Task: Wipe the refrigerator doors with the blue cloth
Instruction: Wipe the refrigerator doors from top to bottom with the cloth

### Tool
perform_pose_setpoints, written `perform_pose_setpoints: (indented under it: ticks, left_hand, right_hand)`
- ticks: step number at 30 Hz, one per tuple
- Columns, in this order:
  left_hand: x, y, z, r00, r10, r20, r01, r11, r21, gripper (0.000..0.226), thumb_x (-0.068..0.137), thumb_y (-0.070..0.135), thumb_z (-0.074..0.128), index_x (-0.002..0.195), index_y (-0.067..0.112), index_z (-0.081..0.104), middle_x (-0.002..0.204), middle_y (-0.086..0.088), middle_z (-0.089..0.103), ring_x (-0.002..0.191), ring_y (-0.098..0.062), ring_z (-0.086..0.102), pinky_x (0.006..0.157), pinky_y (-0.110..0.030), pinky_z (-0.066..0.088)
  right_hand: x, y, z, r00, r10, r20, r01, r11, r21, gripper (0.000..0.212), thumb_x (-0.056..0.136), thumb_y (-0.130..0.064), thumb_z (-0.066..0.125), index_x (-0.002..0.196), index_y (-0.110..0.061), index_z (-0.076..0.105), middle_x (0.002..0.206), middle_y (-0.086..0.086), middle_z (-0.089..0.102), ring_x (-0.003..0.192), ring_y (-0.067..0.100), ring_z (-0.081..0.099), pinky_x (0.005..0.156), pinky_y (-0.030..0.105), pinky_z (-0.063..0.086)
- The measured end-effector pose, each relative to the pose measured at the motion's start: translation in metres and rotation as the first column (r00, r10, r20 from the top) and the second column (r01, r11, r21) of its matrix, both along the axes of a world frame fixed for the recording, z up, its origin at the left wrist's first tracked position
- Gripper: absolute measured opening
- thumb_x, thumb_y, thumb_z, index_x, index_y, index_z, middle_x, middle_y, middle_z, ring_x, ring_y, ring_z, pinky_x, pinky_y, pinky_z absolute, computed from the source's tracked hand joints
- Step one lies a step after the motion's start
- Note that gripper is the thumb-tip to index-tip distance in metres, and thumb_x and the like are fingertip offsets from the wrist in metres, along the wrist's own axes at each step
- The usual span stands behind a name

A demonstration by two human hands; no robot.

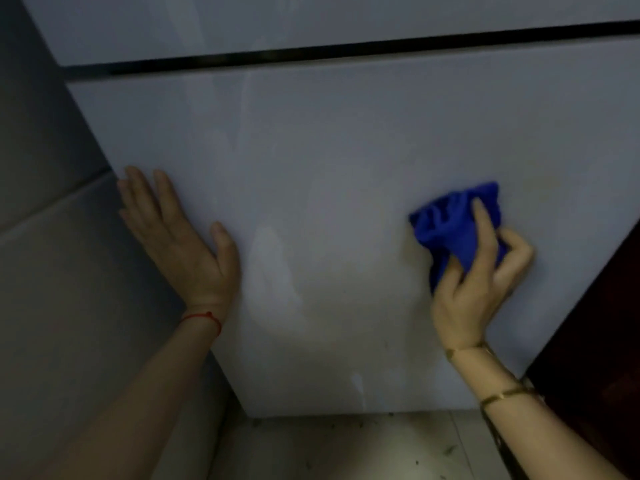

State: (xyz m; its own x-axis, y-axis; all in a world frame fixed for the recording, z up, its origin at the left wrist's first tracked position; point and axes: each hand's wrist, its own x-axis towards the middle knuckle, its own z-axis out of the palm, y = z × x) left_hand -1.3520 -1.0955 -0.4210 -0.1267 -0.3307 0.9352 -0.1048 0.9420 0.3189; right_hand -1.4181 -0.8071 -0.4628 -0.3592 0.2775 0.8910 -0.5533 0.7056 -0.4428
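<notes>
Wiping: the bunched, bright blue microfibre cloth [453, 226] lies pressed against the lower right part of the pale grey, smooth lower refrigerator door [346, 150], close to that door's right edge.
Right hand: the right hand [474, 282] grips the cloth, one finger stretched over the top of the wad and the others curled round its right side; by my reading this keeps the cloth balled so pressure lands on a small patch.
Left hand: the left hand [176, 233] lies flat on the same door near its left edge, fingers straight and spread, holding nothing; it probably steadies the person and keeps the door from swinging.
Door surface: faint smears and a yellowish stain show around and left of the cloth, so this area likely needs more passes.
Upper door: a second pale door panel [311, 22] sits above, split off by a dark horizontal gap [346, 51].
Wrists: a thin red string bracelet [204, 318] on the left, gold bangles [502, 396] on the right.
Surroundings: grey wall tiles [41, 237] to the left, a dark brown panel [595, 341] to the right, speckled floor tiles [346, 448] below.
Writing: no brand, label or lettering is legible on either door or on the cloth.
</notes>
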Motion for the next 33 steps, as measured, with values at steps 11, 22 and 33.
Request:
perform_pose_setpoints:
  ticks: [11, 22, 33]
  left_hand:
    - [0.010, 0.010, 0.005, 0.996, -0.088, 0.021, 0.088, 0.996, 0.029, 0.068, 0.091, 0.019, 0.047, 0.149, -0.007, 0.022, 0.157, -0.032, 0.016, 0.148, -0.044, 0.011, 0.123, -0.053, 0.004]
    - [0.002, 0.065, -0.070, 0.975, -0.157, 0.156, 0.156, 0.988, 0.017, 0.071, 0.091, 0.016, 0.060, 0.149, 0.002, 0.022, 0.159, -0.019, 0.013, 0.152, -0.027, 0.002, 0.125, -0.049, 0.000]
    - [-0.002, 0.063, -0.078, 0.973, -0.139, 0.183, 0.140, 0.990, 0.012, 0.069, 0.093, 0.023, 0.049, 0.149, -0.005, 0.019, 0.156, -0.031, 0.012, 0.151, -0.026, -0.005, 0.124, -0.046, -0.007]
  right_hand:
    - [0.013, -0.013, -0.005, 0.994, 0.110, -0.017, -0.094, 0.909, 0.407, 0.067, 0.081, 0.001, 0.049, 0.139, -0.031, 0.041, 0.111, 0.009, 0.038, 0.094, 0.030, 0.044, 0.087, 0.042, 0.037]
    - [0.015, -0.004, -0.103, 0.999, 0.032, 0.043, -0.053, 0.751, 0.658, 0.086, 0.080, 0.003, 0.054, 0.149, -0.036, 0.019, 0.112, 0.011, 0.041, 0.092, 0.027, 0.044, 0.077, 0.046, 0.049]
    - [0.015, -0.009, -0.127, 1.000, -0.003, 0.007, -0.001, 0.777, 0.629, 0.084, 0.081, 0.004, 0.053, 0.148, -0.034, 0.023, 0.111, 0.010, 0.041, 0.090, 0.028, 0.045, 0.078, 0.044, 0.045]
